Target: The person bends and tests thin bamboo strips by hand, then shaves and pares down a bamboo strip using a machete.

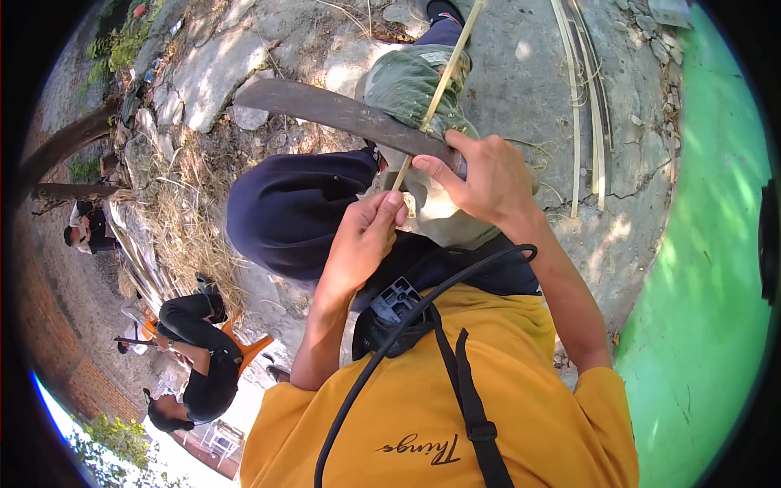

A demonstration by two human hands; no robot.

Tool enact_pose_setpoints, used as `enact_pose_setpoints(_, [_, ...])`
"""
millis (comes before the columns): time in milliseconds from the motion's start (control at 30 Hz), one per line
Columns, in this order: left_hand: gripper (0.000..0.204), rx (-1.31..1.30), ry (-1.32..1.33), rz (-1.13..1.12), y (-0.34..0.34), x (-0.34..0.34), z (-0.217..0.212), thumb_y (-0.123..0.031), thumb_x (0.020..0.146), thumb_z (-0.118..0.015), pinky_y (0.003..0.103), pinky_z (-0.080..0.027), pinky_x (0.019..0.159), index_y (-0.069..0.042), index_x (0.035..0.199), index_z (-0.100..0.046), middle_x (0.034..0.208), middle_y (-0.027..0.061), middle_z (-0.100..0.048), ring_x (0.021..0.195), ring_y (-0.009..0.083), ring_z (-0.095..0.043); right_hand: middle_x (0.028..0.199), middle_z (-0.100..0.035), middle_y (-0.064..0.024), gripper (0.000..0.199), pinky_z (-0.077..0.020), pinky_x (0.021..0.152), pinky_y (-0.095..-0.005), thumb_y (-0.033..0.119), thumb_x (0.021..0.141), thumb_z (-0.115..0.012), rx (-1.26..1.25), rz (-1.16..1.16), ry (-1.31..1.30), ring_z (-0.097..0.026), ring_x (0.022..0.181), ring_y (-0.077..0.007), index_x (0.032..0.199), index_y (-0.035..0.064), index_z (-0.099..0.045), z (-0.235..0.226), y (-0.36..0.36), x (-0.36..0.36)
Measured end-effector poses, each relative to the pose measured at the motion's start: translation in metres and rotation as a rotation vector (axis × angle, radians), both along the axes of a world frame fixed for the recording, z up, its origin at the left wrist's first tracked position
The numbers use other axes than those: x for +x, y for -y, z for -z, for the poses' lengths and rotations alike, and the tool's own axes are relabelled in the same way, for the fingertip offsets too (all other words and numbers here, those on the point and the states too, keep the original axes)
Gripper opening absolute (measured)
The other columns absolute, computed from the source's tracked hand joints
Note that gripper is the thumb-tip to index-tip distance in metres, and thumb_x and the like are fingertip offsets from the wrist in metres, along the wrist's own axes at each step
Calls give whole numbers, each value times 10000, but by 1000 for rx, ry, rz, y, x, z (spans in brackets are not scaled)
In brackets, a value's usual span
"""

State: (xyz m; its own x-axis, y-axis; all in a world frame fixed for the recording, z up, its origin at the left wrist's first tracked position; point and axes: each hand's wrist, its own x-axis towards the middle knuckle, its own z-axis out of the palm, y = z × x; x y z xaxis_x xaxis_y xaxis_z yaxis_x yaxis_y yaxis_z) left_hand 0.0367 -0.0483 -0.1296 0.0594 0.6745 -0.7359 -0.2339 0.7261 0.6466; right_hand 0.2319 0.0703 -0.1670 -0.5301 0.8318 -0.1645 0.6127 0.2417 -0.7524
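My right hand [492, 180] is closed round the handle end of a machete [329, 110], with the thumb near the base of the blade. Dark and wide, the blade reaches out to the left. In my left hand [362, 236] I pinch the near end of a thin, pale strip, likely bamboo [447, 75]. The strip runs away from me and slightly right, crossing the blade close to my right thumb. Under both lies a greenish cloth [411, 85], draped over my leg. The exact contact of edge and strip is hidden.
Several long pale strips [579, 106] lie on the concrete at right, beside a green wall [700, 268]. Broken stone slabs [203, 81] and dry fibres [191, 220] cover the ground at left. A person in black [211, 366] sits on an orange chair [254, 346]; others sit farther off.
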Motion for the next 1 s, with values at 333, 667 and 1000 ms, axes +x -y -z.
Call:
enact_pose_setpoints(333, [381, 212, -303, 65, -28, 24, 29, -317, 1176, -485, 239, -190, 459, -88, 880, -557, 624, -127, -332, 511, -6, -262, 569, -622, -184, 713, -530, 587, -476, 701, 938, -668, -35, -3, -49, -676, 587, -405, 898, -2, -777, 11, -2, 10])
enact_pose_setpoints(667, [367, 82, -241, 53, -7, 14, 0, -300, 1163, -496, 268, -268, 537, -56, 932, -645, 653, -85, -388, 595, 32, -343, 557, -598, -189, 686, -501, 567, -462, 664, 949, -687, -48, -35, -86, -649, 545, -385, 878, -14, -767, 5, -10, 10])
enact_pose_setpoints(1000, [350, 271, -521, 180, -36, 11, -2, -258, 1147, -518, 272, -316, 561, -3, 958, -667, 671, -42, -443, 623, 50, -378, 580, -614, -181, 604, -511, 566, -450, 616, 928, -747, -73, 32, -128, -660, 558, -390, 931, 12, -720, -9, 0, 25])
